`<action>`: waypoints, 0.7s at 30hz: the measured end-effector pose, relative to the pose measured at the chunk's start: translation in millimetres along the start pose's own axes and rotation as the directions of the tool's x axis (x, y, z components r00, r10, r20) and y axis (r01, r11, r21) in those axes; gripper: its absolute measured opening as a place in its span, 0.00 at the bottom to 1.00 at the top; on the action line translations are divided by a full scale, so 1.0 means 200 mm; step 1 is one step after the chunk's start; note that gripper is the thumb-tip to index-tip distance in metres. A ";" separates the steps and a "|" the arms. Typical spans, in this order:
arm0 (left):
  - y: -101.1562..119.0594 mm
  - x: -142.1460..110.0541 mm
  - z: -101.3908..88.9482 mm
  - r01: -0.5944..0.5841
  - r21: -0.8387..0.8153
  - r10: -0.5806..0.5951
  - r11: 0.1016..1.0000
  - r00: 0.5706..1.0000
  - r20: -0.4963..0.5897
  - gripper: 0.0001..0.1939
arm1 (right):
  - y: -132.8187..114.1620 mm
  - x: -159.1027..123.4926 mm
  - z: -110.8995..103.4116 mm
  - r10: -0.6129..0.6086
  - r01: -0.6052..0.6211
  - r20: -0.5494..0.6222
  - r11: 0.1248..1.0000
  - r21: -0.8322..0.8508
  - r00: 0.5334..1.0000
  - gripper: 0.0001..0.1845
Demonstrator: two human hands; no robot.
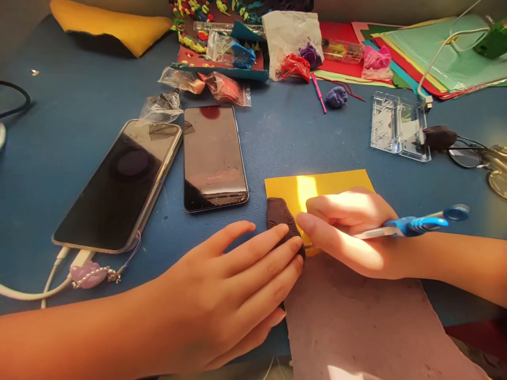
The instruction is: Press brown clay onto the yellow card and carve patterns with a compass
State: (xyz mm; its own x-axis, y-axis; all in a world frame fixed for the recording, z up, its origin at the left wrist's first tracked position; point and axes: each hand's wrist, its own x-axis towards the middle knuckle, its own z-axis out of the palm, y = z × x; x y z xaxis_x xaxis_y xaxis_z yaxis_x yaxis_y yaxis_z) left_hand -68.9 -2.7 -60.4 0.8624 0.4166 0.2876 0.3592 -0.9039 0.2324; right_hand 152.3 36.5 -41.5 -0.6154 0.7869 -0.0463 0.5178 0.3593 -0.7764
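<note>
A dark brown piece of clay (279, 215) lies on the left edge of a yellow paper square (336, 183). My left hand (233, 285) rests flat with its fingers stretched out, the fingertips touching the clay's lower side. My right hand (346, 229) is closed around a blue-handled tool (415, 224), whose tip points down at the clay beside my left fingertips. A pink handmade paper sheet (356, 327) lies under both hands at the near edge.
Two dark phones (119, 187) (214, 155) lie to the left, one on a white cable (47, 279). Bags of coloured clay (293, 58), a purple clay lump (336, 96), a clear plastic case (398, 126), glasses (467, 153) and stacked coloured paper (435, 63) fill the back.
</note>
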 end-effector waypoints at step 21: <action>0.00 0.00 0.02 0.009 -0.015 -0.010 1.000 0.999 -0.033 0.18 | -0.02 0.01 -0.01 0.047 -0.045 0.020 0.995 -0.086 0.999 0.21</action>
State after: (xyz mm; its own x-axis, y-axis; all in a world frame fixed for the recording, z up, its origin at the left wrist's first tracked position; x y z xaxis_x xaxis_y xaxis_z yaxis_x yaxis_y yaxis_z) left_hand -67.8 -3.5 -64.4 0.8467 0.4285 0.3154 0.3619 -0.8983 0.2491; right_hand 151.4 38.0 -37.1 -0.6023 0.7926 -0.0949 0.5939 0.3655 -0.7167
